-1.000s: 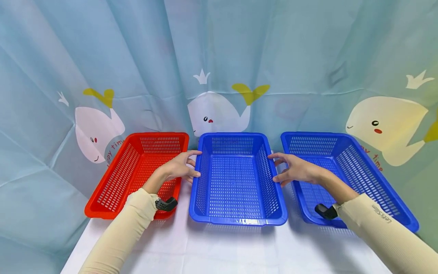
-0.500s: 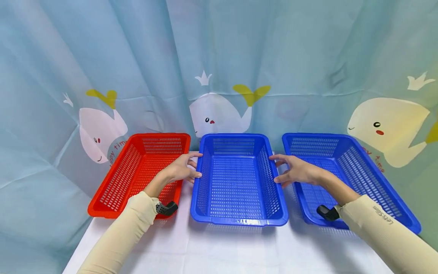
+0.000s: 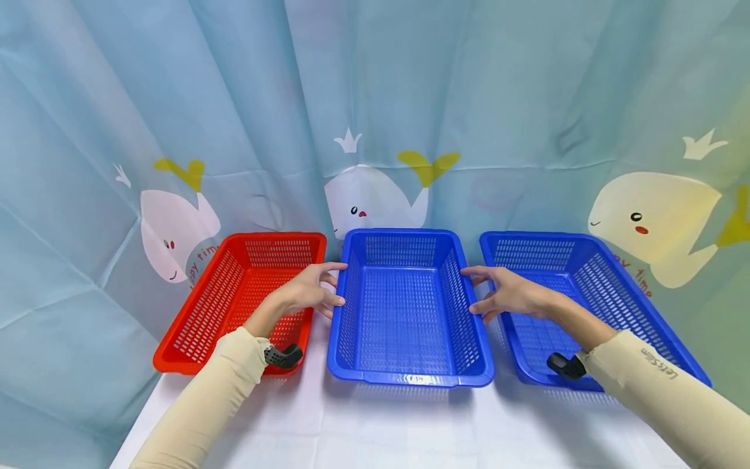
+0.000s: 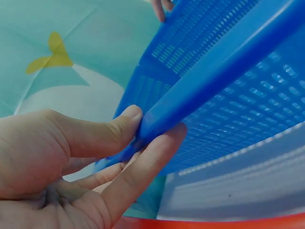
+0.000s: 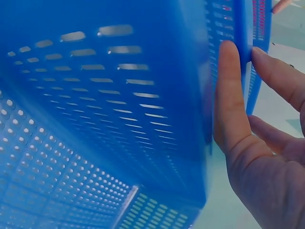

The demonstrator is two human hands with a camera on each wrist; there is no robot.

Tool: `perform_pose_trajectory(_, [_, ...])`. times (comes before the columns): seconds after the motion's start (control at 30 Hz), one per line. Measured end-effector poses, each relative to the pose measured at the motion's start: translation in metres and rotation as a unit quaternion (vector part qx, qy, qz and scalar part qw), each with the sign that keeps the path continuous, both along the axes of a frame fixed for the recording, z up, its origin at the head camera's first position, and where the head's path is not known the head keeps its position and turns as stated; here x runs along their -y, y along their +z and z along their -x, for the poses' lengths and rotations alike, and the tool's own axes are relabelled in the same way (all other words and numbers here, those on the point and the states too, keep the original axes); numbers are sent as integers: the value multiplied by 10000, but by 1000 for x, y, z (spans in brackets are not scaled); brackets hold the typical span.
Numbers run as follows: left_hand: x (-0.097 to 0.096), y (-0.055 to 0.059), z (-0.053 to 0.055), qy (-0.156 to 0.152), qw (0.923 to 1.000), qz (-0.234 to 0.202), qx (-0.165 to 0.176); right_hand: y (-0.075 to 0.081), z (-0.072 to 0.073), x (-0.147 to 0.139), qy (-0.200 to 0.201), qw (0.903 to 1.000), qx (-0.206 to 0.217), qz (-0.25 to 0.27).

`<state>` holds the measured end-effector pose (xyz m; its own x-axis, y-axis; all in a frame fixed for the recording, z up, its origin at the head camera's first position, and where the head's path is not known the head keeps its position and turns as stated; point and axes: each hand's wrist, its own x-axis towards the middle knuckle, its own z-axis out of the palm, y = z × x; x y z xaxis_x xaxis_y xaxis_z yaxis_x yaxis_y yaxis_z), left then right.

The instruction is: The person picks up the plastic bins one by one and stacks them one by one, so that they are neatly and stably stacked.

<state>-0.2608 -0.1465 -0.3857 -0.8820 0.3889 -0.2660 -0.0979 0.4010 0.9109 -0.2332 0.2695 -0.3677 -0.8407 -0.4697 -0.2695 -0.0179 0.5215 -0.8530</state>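
A blue plastic basket (image 3: pixel 410 379) with slotted walls stands in the middle of the head view, nothing inside it. My left hand (image 3: pixel 309 288) grips its left rim; in the left wrist view the thumb (image 4: pixel 126 121) and a finger pinch the rim from two sides. At the opposite side, my right hand (image 3: pixel 508 292) holds the right rim. The right wrist view shows the thumb (image 5: pixel 274 69) and index finger (image 5: pixel 231 86) on either side of that rim. Whether the basket's bottom touches the table cannot be told.
A red basket (image 3: pixel 161 358) stands close on the left, partly behind my left arm. Another blue basket (image 3: pixel 656 316) is on the right, beneath my right forearm. All are on a white cloth (image 3: pixel 375 430). A blue whale-print curtain (image 3: pixel 504 78) hangs behind.
Both hands keep their grip on the middle basket. The side baskets and curtain have shifted slightly in the head view, while the middle basket stays at nearly the same place.
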Motion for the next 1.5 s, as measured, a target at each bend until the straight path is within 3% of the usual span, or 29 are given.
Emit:
perform_pose_trajectory(0.3, [6, 21, -2, -169, 9993, -186, -280, 27, -9, -4, -103, 9994, -296, 112])
perform_pose_trajectory(0.8, [16, 70, -9, -419, 9962, -501, -576, 69, -21, -8, -280, 9928, -1147, -185])
perform_pose_trajectory(1.23, [26, 81, -9, -425, 9965, -365, -619, 75, -23, 1, -241, 9924, -1197, -173])
perform_pose_trajectory(1.5, [51, 93, -13, -480, 9961, -147, -725, 82, -22, 23, -202, 9926, -1191, -117])
